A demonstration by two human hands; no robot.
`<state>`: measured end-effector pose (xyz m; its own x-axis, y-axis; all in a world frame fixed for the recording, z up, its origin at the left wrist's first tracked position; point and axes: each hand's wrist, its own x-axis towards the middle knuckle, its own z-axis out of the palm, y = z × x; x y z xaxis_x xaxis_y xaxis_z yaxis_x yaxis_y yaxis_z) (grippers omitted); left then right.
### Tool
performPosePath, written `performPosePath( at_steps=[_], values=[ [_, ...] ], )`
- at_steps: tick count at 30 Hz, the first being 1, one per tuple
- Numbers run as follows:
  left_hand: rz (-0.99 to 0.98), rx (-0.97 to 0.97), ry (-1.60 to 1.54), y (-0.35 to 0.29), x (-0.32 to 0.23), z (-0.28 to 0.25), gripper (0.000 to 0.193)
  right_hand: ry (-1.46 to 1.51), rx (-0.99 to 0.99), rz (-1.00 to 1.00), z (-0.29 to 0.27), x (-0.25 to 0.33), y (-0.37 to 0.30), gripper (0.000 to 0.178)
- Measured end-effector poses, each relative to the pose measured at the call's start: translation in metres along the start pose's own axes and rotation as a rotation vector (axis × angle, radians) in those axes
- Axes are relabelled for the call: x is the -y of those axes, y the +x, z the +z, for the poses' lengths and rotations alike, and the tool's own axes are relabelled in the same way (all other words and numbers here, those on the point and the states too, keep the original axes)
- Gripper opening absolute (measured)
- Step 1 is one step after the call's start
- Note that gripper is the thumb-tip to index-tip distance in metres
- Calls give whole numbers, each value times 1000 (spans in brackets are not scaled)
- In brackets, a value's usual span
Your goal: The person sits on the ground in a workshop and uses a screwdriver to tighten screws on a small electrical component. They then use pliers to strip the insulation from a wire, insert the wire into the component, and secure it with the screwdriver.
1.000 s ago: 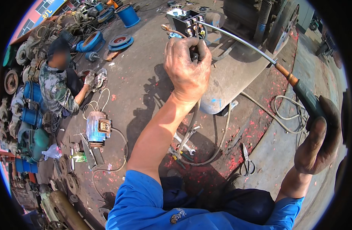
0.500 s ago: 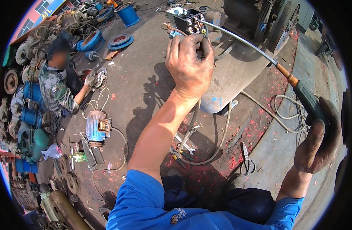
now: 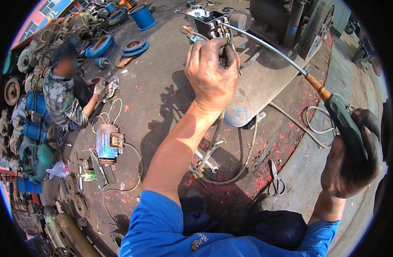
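My right hand [image 3: 355,158] is wrapped around the dark green handle of a long screwdriver [image 3: 344,122]. Its thin metal shaft runs up to the left, and the tip meets the terminals of a black electrical terminal unit [image 3: 214,25]. Close against that unit, my left hand [image 3: 212,70] is closed, thumb against fingers, around a dark wire [image 3: 230,35] leading to the terminals. What lies deeper in its grip is hidden. The unit sits at the far end of a grey metal tank [image 3: 252,92].
Beneath my arms lie a loose cable [image 3: 248,160], a wrench [image 3: 209,162] and scissors [image 3: 275,182]. To the left stands a blue-grey motor [image 3: 109,141], and beyond it a person in camouflage [image 3: 63,96] crouches beside piled motor parts. A large pulley wheel [image 3: 317,30] rises at far right.
My right hand has turned on the screwdriver handle, its fingers curling further round and the thumb shifting left. The handle has moved slightly left. My left hand stays almost unmoved.
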<state>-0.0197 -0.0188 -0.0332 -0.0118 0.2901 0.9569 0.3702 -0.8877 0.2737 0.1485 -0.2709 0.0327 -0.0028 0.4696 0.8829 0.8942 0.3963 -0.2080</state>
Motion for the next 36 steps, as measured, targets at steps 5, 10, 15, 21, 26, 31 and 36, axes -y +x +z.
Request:
performPosePath(
  at_steps=[5, 10, 15, 21, 26, 31, 36],
  values=[
    [50, -35, 30, 2, 2, 0, 23, -21, 124, -53, -5, 6, 6, 52],
    [61, -19, 46, 0, 9, -8, 23, -142, 100, 31, -8, 14, -13, 56],
    [17, 20, -63, 2, -4, 3, 26, 649, -265, 348, -73, -16, -58, 56],
    [3, 25, 40, -5, 12, -14, 18, 367, 125, 250, 85, -24, 68, 26],
    [12, 20, -68, 1, 0, -2, 26, 338, 275, 671, 147, -30, 110, 35],
    [103, 56, -86, 1, 14, -9, 25, 468, 310, 733, 164, -30, 103, 37],
    [169, -14, -109, 3, 18, -15, 28, 579, 314, 800, 171, -30, 94, 35]
  ],
)
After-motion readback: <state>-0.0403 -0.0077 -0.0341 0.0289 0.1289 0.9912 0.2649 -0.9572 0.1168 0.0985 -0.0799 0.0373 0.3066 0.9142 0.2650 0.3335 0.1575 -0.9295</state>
